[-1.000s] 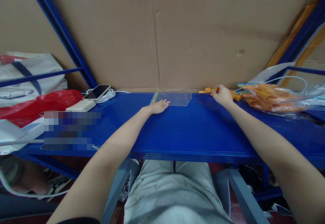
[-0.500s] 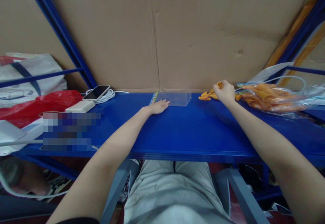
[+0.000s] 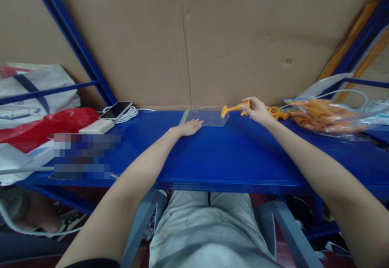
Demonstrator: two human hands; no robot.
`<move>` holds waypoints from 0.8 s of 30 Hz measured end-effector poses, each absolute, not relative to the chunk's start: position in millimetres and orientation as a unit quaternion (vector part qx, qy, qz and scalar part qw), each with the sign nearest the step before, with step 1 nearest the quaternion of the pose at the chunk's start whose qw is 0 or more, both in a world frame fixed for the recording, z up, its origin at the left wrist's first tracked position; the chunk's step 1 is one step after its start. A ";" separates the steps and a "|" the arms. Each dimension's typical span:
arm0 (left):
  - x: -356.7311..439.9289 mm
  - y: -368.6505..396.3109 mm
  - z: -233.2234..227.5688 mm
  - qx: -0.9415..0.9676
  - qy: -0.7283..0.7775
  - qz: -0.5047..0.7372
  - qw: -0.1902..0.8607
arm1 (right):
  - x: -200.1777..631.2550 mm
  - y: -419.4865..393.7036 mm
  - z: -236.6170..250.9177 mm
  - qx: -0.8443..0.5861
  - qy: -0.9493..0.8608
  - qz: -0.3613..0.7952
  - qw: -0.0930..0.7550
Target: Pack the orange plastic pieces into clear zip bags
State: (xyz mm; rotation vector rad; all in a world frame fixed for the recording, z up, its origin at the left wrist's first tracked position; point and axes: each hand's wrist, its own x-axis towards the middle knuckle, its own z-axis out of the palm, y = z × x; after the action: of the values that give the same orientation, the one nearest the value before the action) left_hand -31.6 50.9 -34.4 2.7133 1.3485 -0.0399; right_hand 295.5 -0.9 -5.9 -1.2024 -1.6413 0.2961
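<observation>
My left hand [image 3: 191,127] lies flat on the blue shelf top [image 3: 212,154], its fingertips touching the near left corner of a clear plastic bag [image 3: 209,118] that lies against the cardboard wall. My right hand [image 3: 258,110] grips an orange plastic toy piece [image 3: 233,108] with a flared end, held just above the shelf at the bag's right edge. More orange pieces [image 3: 278,113] stick out just behind that hand.
A clear bag full of orange pieces [image 3: 322,117] lies at the right. At the left are a phone [image 3: 116,109] on white cables, a white power bank [image 3: 96,126], a red bag [image 3: 45,124] and a white tote [image 3: 30,90]. Cardboard [image 3: 212,37] backs the shelf.
My right hand has lifted an orange piece from the pile and carried it left toward the clear bag. The left hand has stayed in place.
</observation>
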 end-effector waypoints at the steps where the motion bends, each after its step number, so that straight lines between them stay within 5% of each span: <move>1: -31.7 50.9 -34.2 0.894 0.444 -0.016 0.056 | 294.7 -1.6 -6.6 -0.500 -0.688 0.153 0.503; 8: -31.1 47.5 -31.7 0.894 0.444 -0.021 0.056 | 294.8 -5.0 -4.7 -0.568 -0.661 0.201 0.448; 16: -29.8 44.2 -29.7 0.894 0.445 -0.012 0.062 | 301.0 -5.0 0.3 -0.641 -0.586 0.078 0.490; 24: -30.9 46.7 -32.9 0.896 0.440 0.008 0.052 | 282.9 -15.6 -0.4 -0.627 -0.566 0.258 0.469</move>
State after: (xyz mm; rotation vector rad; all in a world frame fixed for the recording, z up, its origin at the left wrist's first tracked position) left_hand -30.9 46.7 -32.9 2.7264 1.3381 0.0241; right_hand 282.9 -15.6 -0.4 -1.5368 -1.3880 0.6318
